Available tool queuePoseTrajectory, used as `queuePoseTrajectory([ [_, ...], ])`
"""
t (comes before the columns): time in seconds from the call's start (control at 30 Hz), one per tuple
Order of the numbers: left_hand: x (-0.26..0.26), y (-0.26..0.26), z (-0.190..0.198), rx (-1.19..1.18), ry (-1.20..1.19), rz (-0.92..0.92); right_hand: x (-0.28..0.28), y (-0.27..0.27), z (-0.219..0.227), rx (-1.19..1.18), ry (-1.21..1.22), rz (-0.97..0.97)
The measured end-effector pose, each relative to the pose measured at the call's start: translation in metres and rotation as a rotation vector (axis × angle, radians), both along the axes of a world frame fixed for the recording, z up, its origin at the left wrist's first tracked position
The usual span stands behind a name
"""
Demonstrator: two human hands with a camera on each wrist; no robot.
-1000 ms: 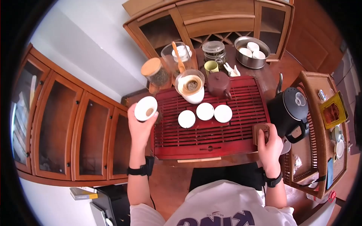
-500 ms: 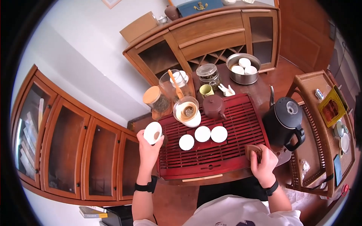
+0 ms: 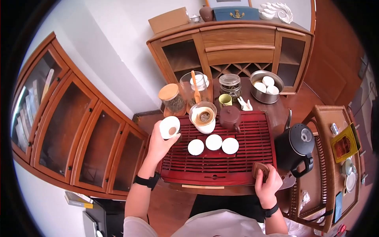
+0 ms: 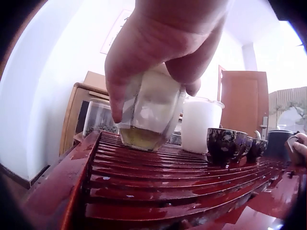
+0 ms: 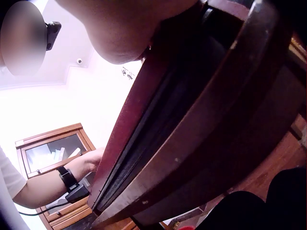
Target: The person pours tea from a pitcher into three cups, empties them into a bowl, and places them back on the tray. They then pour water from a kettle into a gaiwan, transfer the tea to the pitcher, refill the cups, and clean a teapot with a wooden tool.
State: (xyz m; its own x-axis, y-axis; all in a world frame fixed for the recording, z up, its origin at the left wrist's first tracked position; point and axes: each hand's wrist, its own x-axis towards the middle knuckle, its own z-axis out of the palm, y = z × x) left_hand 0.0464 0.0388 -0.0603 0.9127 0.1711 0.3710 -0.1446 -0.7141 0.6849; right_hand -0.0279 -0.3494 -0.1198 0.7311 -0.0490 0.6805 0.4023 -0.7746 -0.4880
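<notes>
The left hand [image 3: 158, 146] holds a white cup [image 3: 165, 123] over the left edge of the red slatted tray [image 3: 213, 177]. From the left wrist view, the fingers of this hand [image 4: 163, 43] grip a faceted clear vessel [image 4: 151, 108] with yellowish liquid low inside, just above the slats. At the tray's front right corner, the right hand [image 3: 269, 185] holds a small brown object [image 3: 259, 170]. Three white-topped round cups, one of them in the middle [image 3: 213, 142], stand between the hands. Behind them is a white vessel with a strainer [image 3: 204, 116]. The right wrist view hides the right fingertips.
A dark teapot [image 3: 230, 117] stands at the tray's back. Behind are a lidded jar [image 3: 173, 100], a glass jar [image 3: 230, 85], a green cup [image 3: 225, 99] and a metal pot [image 3: 267, 94] with white cups. A black kettle [image 3: 294, 148] and wicker cart [image 3: 321, 170] are at right.
The head view has shifted, showing more of the back cabinet's top. The left hand has brought its cup slightly right, over the tray's left edge. The right hand keeps its hold at the corner.
</notes>
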Motion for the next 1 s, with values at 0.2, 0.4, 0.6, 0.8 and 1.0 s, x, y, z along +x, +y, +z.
queuePoseTrajectory([
  [0.2,-0.007,0.001,0.008,-0.070,0.026,0.006,0.000,-0.001,0.003,-0.010,0.016,0.008],
  [0.4,-0.012,0.001,0.008,-0.148,0.074,0.019,0.001,0.000,0.011,-0.041,0.059,-0.010],
  [0.6,-0.042,-0.020,0.033,0.014,0.078,0.145,0.002,0.003,0.014,-0.081,0.082,-0.011],
  [0.8,-0.126,-0.084,0.059,-0.298,-0.025,0.012,0.001,0.003,0.025,-0.093,0.215,0.000],
  [1.0,-0.135,-0.102,0.001,-0.377,-0.002,0.081,0.022,0.003,0.038,0.027,0.324,0.187],
])
